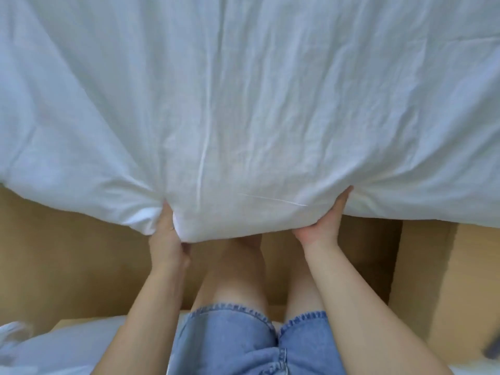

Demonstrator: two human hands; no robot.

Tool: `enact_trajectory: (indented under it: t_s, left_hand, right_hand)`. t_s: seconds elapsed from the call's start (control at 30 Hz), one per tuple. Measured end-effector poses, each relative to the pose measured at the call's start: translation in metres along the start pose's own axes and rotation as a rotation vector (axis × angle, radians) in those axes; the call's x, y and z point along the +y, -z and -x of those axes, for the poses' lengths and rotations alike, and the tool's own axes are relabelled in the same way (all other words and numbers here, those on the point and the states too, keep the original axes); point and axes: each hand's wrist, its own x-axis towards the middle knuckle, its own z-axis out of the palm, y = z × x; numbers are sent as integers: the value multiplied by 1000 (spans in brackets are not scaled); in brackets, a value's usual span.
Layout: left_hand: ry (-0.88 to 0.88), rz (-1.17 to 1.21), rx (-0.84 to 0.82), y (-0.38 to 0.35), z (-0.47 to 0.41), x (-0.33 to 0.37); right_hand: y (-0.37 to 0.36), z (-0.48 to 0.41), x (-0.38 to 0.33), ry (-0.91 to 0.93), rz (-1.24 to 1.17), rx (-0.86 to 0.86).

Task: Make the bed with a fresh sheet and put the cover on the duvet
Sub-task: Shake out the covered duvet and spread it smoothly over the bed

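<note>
A large white duvet in its cover (243, 104) fills the upper two thirds of the view, wrinkled and puffed. My left hand (166, 239) grips its near edge from below, with bunched white fabric beside the fingers. My right hand (324, 223) holds the same edge further right, fingers curled up under the fabric and hidden by it. The edge between the two hands sags into a rounded bulge above my knees.
Tan wooden floor (67, 253) lies below the duvet edge. A tan box-like surface (446, 280) stands at the right. More white bedding (54, 347) lies at the bottom left. My legs in denim shorts (230, 342) are in the middle.
</note>
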Motion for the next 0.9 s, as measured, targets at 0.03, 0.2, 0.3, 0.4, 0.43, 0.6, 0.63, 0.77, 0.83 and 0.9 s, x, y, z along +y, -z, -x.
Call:
enact_trajectory:
  t_s: [0.03,0.2,0.3,0.4,0.43,0.6,0.63,0.77,0.83,0.9]
  left_hand:
    - [13,-12,166,-10,-9,0]
    - [169,248,233,-86,-31,-7]
    - [309,416,-171,-79,-30,-15]
    - [266,670,-241,-44,-42,-4]
    - [189,720,-226,-34,-48,4]
    - [-106,773,-236,-16,-73,43]
    - [-94,757,-275,-19,-72,47]
    - [41,727,-256,-31,-64,50]
    - [78,706,-209,-29,-61,48]
    - [66,672,-211,-23,-59,48]
  right_hand:
    - [-5,0,10,-38,33,-4]
    - [-25,-20,4,-51,296,269]
    - [-18,-24,-17,57,370,582]
    - [-20,-25,-7,91,383,717]
    - [-20,-25,0,80,379,701]
    - [-26,-27,23,87,581,804]
    - [-29,-27,29,155,685,843]
    - [-64,-22,68,518,1358,479]
    - [-83,-16,87,674,1721,138]
    - [-100,-12,103,855,2017,-180]
